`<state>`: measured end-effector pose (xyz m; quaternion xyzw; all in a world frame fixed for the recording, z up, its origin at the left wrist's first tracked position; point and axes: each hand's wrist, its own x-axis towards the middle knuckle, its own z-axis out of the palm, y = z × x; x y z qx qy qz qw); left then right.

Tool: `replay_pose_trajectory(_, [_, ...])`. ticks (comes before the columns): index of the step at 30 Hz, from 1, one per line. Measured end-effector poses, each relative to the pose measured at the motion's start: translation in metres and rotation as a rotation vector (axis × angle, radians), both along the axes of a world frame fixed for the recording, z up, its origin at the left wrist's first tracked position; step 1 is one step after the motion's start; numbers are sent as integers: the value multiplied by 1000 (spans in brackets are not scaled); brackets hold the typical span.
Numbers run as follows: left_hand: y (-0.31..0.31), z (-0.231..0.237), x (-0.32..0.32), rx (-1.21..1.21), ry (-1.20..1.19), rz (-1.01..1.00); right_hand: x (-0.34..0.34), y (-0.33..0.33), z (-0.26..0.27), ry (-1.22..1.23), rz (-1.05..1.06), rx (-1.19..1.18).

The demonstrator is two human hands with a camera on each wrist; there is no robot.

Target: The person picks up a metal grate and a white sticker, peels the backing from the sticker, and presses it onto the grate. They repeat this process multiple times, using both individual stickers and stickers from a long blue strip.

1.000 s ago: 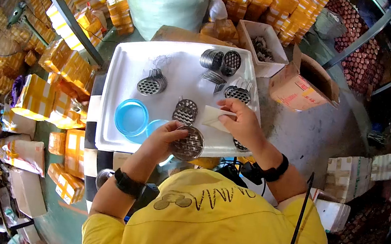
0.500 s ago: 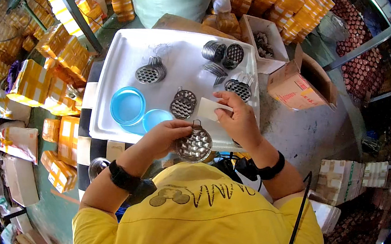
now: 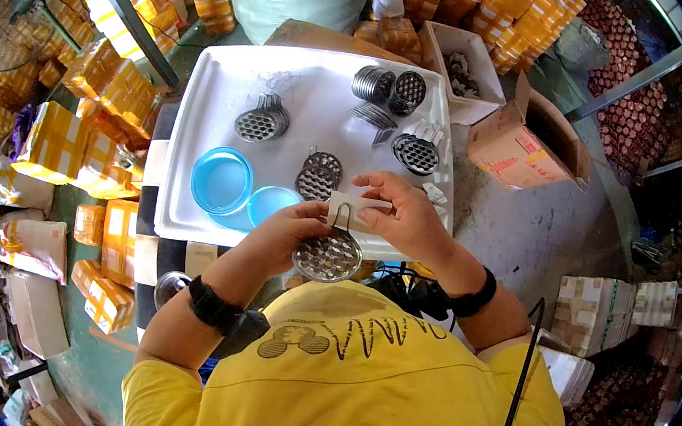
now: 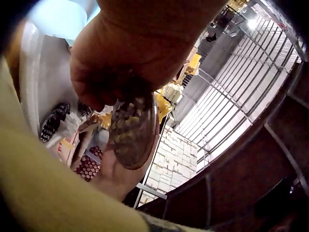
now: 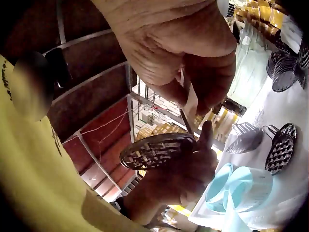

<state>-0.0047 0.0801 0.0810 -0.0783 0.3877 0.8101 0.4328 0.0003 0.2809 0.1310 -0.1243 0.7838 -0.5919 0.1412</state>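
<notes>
My left hand (image 3: 292, 231) pinches the edge of a round metal disc (image 3: 327, 256) with a woven lattice pattern and a wire loop standing up at its top. Between thumb and fingers, my right hand (image 3: 415, 220) holds a small white card (image 3: 367, 205). In the head view the card lies behind the wire loop, overlapping it. The right wrist view shows the disc (image 5: 157, 151) nearly edge-on, the card (image 5: 191, 102) just above its loop. Just beyond the hands, similar dark discs (image 3: 319, 176) lie on a white tray (image 3: 212, 82).
Two light blue round tubs (image 3: 221, 181) stand at the tray's left. More disc stacks sit at its back left (image 3: 262, 121) and back right (image 3: 407, 93). An open cardboard box (image 3: 523, 150) and a white foam box (image 3: 461, 70) stand beyond the tray's right side.
My right hand has brought the white card left and down to the disc's wire loop. My left hand has turned the disc so its loop stands up, shifting it slightly.
</notes>
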Motion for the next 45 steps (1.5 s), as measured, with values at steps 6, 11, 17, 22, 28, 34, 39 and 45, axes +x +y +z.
replay_pose_trajectory(6, [1,5,1,-16,-28,32,2,-2,2,-2,-12,-1])
replay_pose_trajectory(11, [-1,5,1,-25,-24,34,3,-3,5,2,-12,5])
replay_pose_trajectory(17, [-1,6,1,-60,-3,55,4,-3,3,-20,18,-32])
replay_pose_trajectory(22, [-7,15,1,-97,65,18,-8,17,-1,100,130,-455])
replay_pose_trajectory(28, [-11,25,3,0,52,-148,-27,22,32,670,405,321])
replay_pose_trajectory(34, [-11,26,6,7,83,-140,-27,6,41,639,593,122])
replay_pose_trajectory(39, [-11,24,7,-100,100,-37,-27,-3,46,716,556,157])
replay_pose_trajectory(45, [-5,21,9,-163,157,99,-24,-13,23,710,278,201])
